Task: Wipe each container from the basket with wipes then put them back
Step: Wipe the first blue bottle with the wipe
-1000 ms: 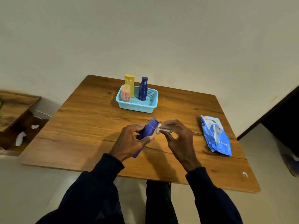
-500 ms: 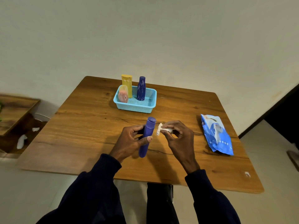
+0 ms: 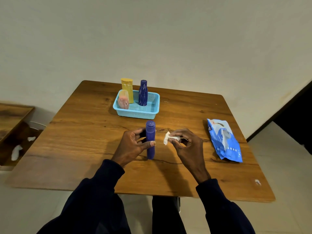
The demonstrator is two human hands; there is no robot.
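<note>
L hand holds the purple bottle upright near the front-centre of the tabletop. Its base is on or just above the wood, can't tell which. Grip: thumb across the bottle's front, fingers curled round the back, cap end up & clear of the hand.

R hand is just right of it, grip pinching a crumpled white wipe btwn thumb & fingertips. The wipe's loose end points toward the bottle but stays apart from it, w/ a small gap btwn. Both arms are in dark sleeves.

Basket, light-blue mesh, sits behind the purple bottle toward the far edge, well apart from both hands. Inside it 3 containers stand upright. The yellow bottle is at back left. The pink tub is in front of it by the left wall. The navy bottle is approx mid-basket, just right of the yellow one.

Wipes pack, blue w/ a white patch on top, lies flat on the right side of the tabletop, near R hand but not touching. Can't tell if its flap is sealed.

Small white speck sits near the front-right corner. Left of the tabletop is a lower wooden shelf, w/ white scraps lying below it.
</note>
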